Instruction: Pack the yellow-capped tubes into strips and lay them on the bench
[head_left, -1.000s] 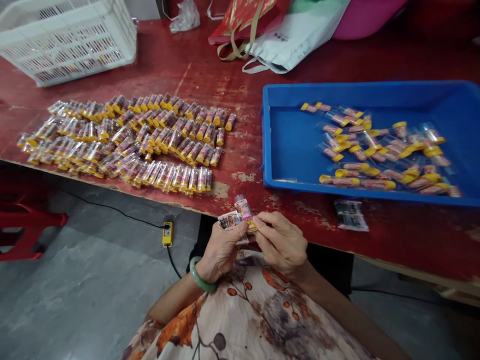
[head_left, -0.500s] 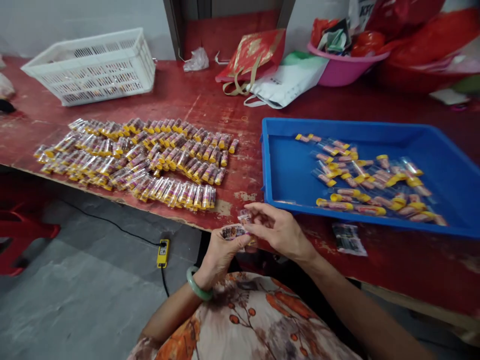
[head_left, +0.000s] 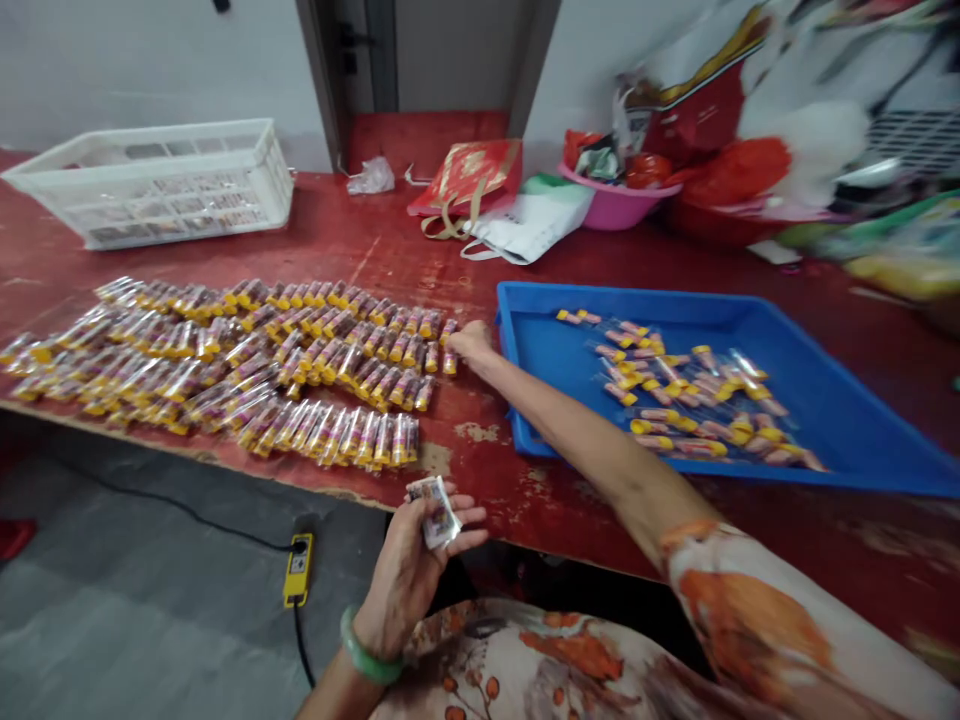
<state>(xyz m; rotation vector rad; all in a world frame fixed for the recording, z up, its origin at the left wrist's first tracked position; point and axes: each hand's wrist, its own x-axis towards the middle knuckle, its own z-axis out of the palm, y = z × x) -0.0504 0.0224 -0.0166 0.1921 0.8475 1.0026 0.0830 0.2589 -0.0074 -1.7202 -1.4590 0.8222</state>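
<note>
My right hand [head_left: 472,342] has reached the rows of tubes [head_left: 289,345] on the surface [head_left: 469,460], probably adding one; I can't tell its fingers' grip. My left hand [head_left: 412,550] pins printed packets [head_left: 437,518] against spread fingers.

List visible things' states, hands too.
Yellow-ended clear plastic tubes: lying in rows
Left hand: palm up, holding small flat printed packets
Right hand: at rows' right end, grip unclear
Blue rectangular plastic tray: uncovered, yellow-ended pink tubes loose inside
White slatted plastic crate: upright, open-topped
Red-and-gold handled bag: lying down
Yellow rectangular socket block: plug inserted
</note>
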